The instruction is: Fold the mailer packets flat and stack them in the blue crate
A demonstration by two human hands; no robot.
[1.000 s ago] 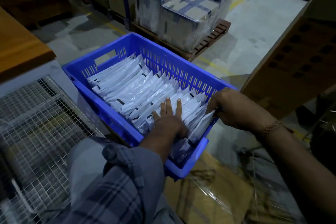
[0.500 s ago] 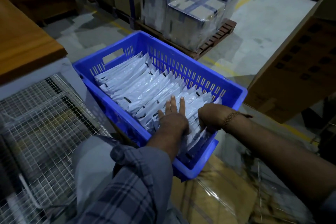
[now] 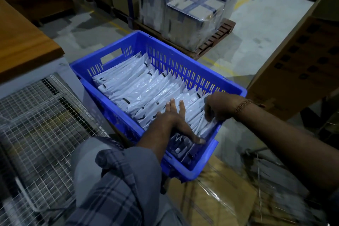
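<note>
Left hand (image 3: 174, 121) flat, fingers straight, pressing on the row of white plastic mailer packets (image 3: 145, 86) standing on edge in the blue slotted plastic crate (image 3: 183, 64); right hand (image 3: 218, 108) curled, gripping the nearest packets by the crate's right wall.

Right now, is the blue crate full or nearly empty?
Nearly full. White mailer packets stand on edge in a row from the blue crate's far wall to its near end.

Crate (image 3: 192, 71): between mesh cage (image 3: 36, 124) at left and carton (image 3: 297, 64) at right.
Packets (image 3: 146, 86): in crate, on edge.
Pallet (image 3: 218, 38): behind crate.
</note>
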